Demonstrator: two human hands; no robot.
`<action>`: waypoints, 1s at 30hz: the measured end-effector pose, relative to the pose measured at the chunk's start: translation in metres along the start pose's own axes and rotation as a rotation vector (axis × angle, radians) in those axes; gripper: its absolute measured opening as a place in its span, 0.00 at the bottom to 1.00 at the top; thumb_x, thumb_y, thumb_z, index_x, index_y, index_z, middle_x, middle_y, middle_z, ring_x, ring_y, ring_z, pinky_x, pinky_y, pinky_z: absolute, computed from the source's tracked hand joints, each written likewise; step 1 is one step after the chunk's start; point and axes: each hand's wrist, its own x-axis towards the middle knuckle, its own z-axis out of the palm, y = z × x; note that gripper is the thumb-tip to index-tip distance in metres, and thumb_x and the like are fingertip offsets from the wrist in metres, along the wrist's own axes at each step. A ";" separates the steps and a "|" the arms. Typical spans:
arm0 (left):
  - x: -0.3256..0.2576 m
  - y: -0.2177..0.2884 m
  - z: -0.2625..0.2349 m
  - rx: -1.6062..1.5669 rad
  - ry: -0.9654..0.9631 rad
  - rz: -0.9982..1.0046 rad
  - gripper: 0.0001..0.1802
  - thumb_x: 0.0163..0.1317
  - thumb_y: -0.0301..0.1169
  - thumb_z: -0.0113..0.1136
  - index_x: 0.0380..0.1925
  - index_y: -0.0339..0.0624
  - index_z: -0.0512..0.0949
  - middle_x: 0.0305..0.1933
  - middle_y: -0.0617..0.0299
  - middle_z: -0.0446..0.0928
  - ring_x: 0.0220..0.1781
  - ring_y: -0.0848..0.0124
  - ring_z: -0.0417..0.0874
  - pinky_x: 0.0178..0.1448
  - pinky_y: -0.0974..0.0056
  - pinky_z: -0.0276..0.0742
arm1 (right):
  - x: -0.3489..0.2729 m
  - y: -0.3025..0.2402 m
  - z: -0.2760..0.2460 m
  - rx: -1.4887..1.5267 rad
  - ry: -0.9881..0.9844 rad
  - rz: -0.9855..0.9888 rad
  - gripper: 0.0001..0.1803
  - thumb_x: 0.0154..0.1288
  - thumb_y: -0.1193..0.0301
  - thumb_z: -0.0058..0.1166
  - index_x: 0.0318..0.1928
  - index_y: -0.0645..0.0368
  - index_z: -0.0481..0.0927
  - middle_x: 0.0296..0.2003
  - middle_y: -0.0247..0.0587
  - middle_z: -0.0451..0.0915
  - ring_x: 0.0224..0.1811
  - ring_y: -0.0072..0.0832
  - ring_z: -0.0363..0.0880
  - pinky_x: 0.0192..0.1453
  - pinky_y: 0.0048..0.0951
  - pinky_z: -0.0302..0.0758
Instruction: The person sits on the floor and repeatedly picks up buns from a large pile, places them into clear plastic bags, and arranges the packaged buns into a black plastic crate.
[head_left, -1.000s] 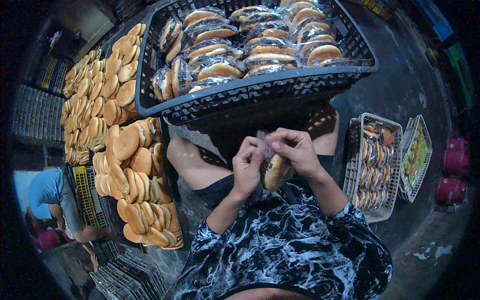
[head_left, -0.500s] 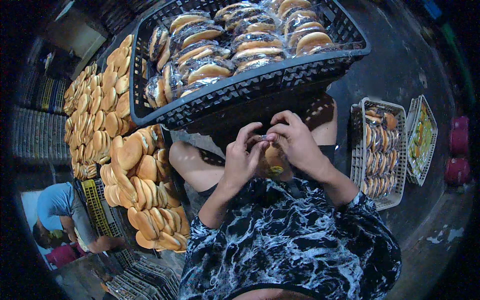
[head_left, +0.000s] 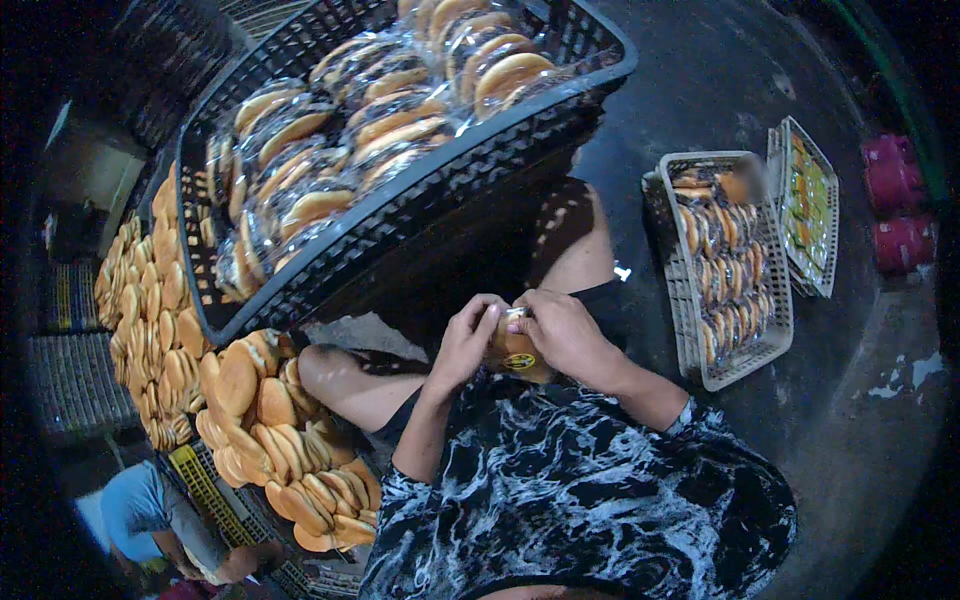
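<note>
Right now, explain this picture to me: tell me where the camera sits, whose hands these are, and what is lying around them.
The camera is worn on a person's head and looks down, so the forearms entering from below are that person's own. Its wide lens bends straight edges near the rim. The left hand and right hand together hold one bun in a clear wrapper, fingers pinching at its top. In front stands a black plastic crate filled with wrapped buns. On the person's left, unwrapped buns stand in rows on trays. On the right, a pale basket holds more buns, with a second flat tray beside it. Another person in a blue shirt shows at the lower left.
</note>
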 end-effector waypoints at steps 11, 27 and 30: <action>0.043 0.018 0.060 -0.050 0.562 0.429 0.22 0.59 0.47 0.45 0.30 0.35 0.70 0.30 0.60 0.72 0.33 0.72 0.72 0.38 0.70 0.68 | 0.055 0.214 -0.011 -0.003 0.430 0.506 0.32 0.57 0.50 0.44 0.51 0.65 0.64 0.35 0.56 0.75 0.37 0.45 0.75 0.39 0.36 0.71; 0.040 -0.007 0.031 0.087 0.685 0.389 0.24 0.61 0.48 0.40 0.31 0.35 0.70 0.31 0.59 0.71 0.33 0.70 0.71 0.40 0.67 0.67 | -0.006 0.354 0.001 -0.078 0.017 0.576 0.09 0.51 0.67 0.55 0.30 0.60 0.78 0.28 0.37 0.77 0.32 0.30 0.76 0.37 0.28 0.72; 0.043 -0.007 0.026 0.304 0.732 0.462 0.26 0.61 0.50 0.39 0.29 0.35 0.70 0.29 0.55 0.69 0.32 0.65 0.71 0.37 0.65 0.67 | 0.021 0.197 -0.054 0.662 0.134 0.035 0.15 0.56 0.62 0.51 0.34 0.63 0.74 0.41 0.36 0.72 0.43 0.24 0.67 0.49 0.24 0.61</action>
